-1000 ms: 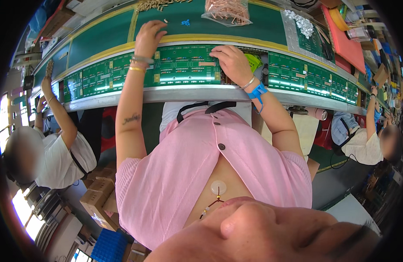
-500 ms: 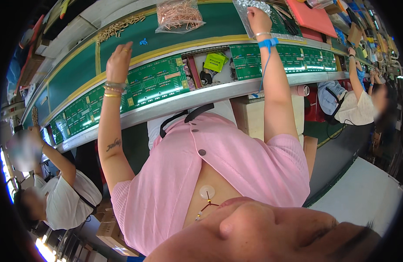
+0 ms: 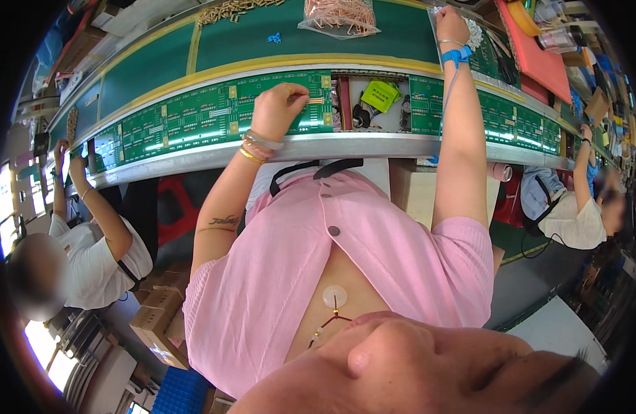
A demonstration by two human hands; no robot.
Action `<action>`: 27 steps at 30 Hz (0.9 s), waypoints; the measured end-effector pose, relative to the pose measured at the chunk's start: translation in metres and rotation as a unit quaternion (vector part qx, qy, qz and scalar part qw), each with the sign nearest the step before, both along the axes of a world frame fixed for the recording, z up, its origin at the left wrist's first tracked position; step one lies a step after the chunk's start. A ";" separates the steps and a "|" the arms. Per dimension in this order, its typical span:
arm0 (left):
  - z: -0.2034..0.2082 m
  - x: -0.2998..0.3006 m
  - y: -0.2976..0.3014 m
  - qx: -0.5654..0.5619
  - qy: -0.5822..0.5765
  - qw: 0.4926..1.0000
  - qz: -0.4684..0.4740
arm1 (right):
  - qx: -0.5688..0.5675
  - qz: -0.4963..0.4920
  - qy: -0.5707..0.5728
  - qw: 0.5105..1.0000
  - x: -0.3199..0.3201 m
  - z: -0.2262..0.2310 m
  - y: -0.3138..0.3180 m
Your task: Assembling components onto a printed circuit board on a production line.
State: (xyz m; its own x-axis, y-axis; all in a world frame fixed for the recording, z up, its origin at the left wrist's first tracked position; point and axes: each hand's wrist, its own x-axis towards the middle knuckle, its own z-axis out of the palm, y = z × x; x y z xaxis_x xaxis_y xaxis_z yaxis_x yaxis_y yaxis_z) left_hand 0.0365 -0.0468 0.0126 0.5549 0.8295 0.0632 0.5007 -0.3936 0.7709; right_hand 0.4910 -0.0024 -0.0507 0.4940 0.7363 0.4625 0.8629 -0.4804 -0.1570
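Note:
My left hand (image 3: 280, 112) is over the right end of a green circuit board (image 3: 194, 119), beside a row of copper-coloured strips. Its thumb and fingers are pinched together; whatever may be between them is too small to make out. Bracelets circle that wrist. My right hand (image 3: 452, 26) reaches to the far side of the bench, at a pile of small whitish-silver parts (image 3: 474, 36). Its fingers are curled in, and what they hold is hidden. A blue wrist strap (image 3: 457, 55) with a cord is on that arm. Small blue components (image 3: 274, 38) lie on the green mat.
Beyond the boards are a clear bag of bent copper pieces (image 3: 340, 17) and a heap of brass pins (image 3: 239, 10). Between boards, a gap shows a yellow-green packet (image 3: 381, 96). A metal rail (image 3: 359, 144) edges the bench. Co-workers sit at both sides.
My left hand has come from beside the blue components, nearer and rightward, onto the circuit board, fingers now pinched. My right hand stays by the silvery parts. The whole view has shifted.

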 end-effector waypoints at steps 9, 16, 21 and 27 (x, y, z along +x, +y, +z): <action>-0.005 0.025 0.000 -0.102 -0.027 0.994 0.006 | 0.128 0.221 0.146 0.956 -0.153 0.069 -0.062; -0.011 0.028 -0.001 -0.073 -0.004 0.997 0.010 | 0.089 0.219 0.178 0.955 -0.172 0.048 -0.065; -0.011 0.033 -0.004 -0.056 0.004 0.998 0.014 | 0.089 0.233 0.245 0.937 -0.175 0.051 -0.071; -0.024 0.032 -0.004 0.166 -0.012 0.986 -0.023 | 0.111 0.291 0.263 0.913 -0.179 0.049 -0.072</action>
State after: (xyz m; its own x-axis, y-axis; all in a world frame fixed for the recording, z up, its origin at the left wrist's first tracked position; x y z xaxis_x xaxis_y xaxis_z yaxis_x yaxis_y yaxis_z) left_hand 0.0680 -0.0513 -0.0111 0.5866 0.7346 0.3410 0.4593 -0.6485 0.6070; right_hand 0.3124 -0.0740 -0.0014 0.2447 0.8621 0.4438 0.7396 0.1301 -0.6603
